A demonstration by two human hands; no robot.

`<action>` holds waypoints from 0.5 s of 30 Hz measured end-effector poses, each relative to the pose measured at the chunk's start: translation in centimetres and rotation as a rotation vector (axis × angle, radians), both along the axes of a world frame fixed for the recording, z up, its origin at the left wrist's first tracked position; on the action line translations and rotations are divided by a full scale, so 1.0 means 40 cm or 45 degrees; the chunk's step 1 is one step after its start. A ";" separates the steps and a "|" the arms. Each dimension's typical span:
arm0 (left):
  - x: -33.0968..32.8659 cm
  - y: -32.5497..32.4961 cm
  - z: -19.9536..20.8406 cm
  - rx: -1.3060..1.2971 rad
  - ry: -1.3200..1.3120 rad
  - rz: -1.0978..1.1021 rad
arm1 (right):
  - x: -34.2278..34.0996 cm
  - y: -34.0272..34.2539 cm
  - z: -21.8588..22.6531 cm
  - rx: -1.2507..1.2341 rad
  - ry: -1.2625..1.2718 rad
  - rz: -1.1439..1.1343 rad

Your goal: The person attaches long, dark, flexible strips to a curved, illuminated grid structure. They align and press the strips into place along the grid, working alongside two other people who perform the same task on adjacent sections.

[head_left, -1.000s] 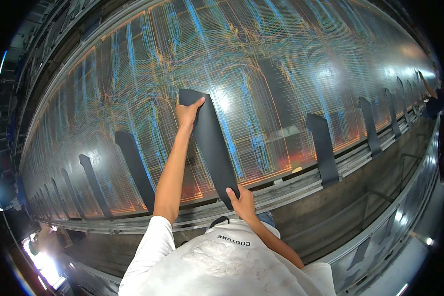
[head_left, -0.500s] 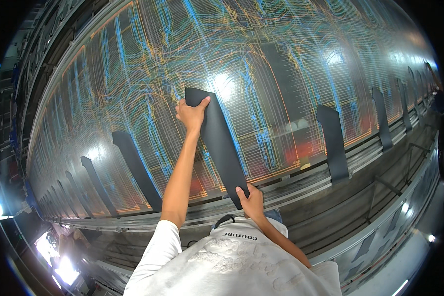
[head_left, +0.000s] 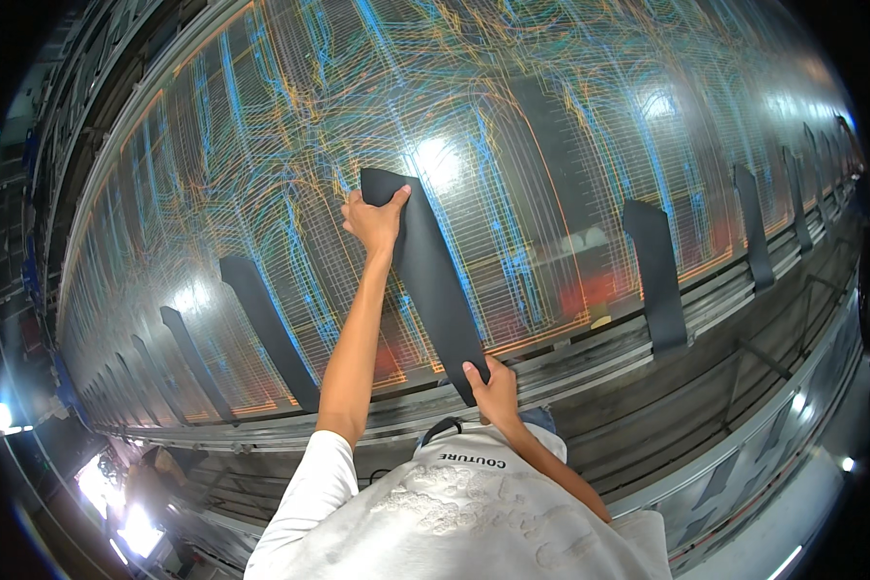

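Note:
A long dark grey flat strip with an angled, wider far end slants over the table in front of me. My left hand pinches its far end, thumb on top and fingers curled at the left edge. At the near end, by the table's front rail, my right hand grips the strip with the thumb on top and the fingers underneath. Whether the strip's middle touches the table surface cannot be made out. Beneath it lies the long glossy table top, marked with dense blue, orange and green lines.
Matching dark strips, one to the left and one to the right, hang partly over the front edge, with several more along both sides. A metal rail runs along that edge. Another metal frame stands at lower right.
The view has shifted very slightly. Both hands keep their hold on the strip, and its place on the table looks nearly the same.

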State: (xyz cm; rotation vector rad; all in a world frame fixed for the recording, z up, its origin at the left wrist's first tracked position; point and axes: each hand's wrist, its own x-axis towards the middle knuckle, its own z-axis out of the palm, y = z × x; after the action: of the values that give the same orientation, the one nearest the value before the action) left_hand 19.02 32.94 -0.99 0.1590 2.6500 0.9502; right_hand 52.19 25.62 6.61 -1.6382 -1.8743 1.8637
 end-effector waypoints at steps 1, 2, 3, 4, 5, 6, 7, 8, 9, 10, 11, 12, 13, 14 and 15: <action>-0.001 -0.002 -0.004 -0.001 0.013 -0.008 | 0.002 -0.001 -0.004 -0.005 -0.006 0.003; -0.002 -0.004 -0.007 -0.002 0.027 -0.016 | 0.004 -0.001 -0.006 -0.010 -0.013 0.005; -0.001 -0.003 -0.006 -0.003 0.023 -0.026 | 0.002 0.001 -0.004 -0.010 -0.021 0.006; -0.001 -0.001 -0.004 -0.004 0.020 -0.037 | 0.000 0.004 0.002 -0.009 -0.030 0.007; 0.000 0.001 -0.001 -0.004 0.017 -0.047 | -0.002 0.006 0.004 -0.009 -0.039 0.009; -0.001 -0.002 -0.007 0.008 0.045 -0.037 | -0.001 0.005 0.002 -0.003 -0.038 0.011; 0.000 -0.003 -0.012 0.020 0.073 -0.026 | -0.001 0.004 -0.001 0.002 -0.038 0.015; 0.001 -0.006 -0.017 0.032 0.101 -0.016 | 0.001 0.002 -0.005 0.008 -0.037 0.018; 0.003 -0.003 -0.012 0.036 0.088 -0.007 | 0.003 -0.001 -0.014 0.023 -0.031 0.020; 0.006 0.001 -0.006 0.041 0.075 0.002 | 0.006 -0.004 -0.023 0.038 -0.025 0.022; 0.007 0.003 0.000 0.045 0.062 0.011 | 0.008 -0.009 -0.031 0.053 -0.019 0.024; 0.008 0.003 0.001 0.037 0.071 0.012 | 0.007 -0.009 -0.029 0.054 -0.007 0.023; 0.009 0.004 0.003 0.030 0.080 0.013 | 0.004 -0.007 -0.026 0.056 0.005 0.023; 0.009 0.004 0.004 0.022 0.088 0.013 | 0.002 -0.007 -0.025 0.057 0.016 0.022; 0.010 0.005 0.004 0.012 0.107 -0.005 | 0.005 -0.007 -0.027 0.064 0.032 0.030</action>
State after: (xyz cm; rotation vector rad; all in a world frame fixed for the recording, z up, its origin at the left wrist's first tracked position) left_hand 19.43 33.12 -0.81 0.2103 2.7213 0.9749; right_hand 52.38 25.33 5.54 -1.5774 -1.9224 1.8209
